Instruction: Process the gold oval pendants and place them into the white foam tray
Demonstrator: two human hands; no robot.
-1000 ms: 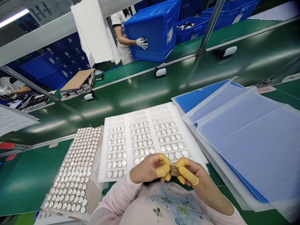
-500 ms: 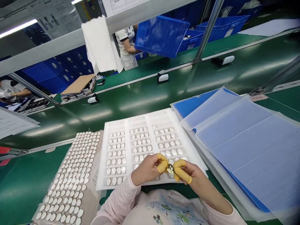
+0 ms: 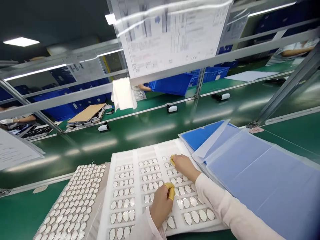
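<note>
A white foam tray [image 3: 125,156] holds rows of small oval metal pieces [image 3: 152,176] in three columns. My right hand [image 3: 183,166] reaches forward over the tray's right column, its yellow-capped fingertips pinched at the top row, on a piece too small to make out. My left hand [image 3: 161,205] hovers over the middle column with its yellow-capped fingers curled together. A second sheet [image 3: 75,203] covered with many more oval pieces lies to the left of the tray.
Blue plastic sheets in clear sleeves [image 3: 250,166] are stacked at the right. A green conveyor belt [image 3: 150,126] runs behind the tray. Other people [image 3: 17,120] work with blue crates [image 3: 172,83] beyond it. Papers [image 3: 172,30] hang from the rail overhead.
My hands have parted from holding one gold oval piece near my chest. The right hand has reached forward to the tray's top row. The camera has tilted upward.
</note>
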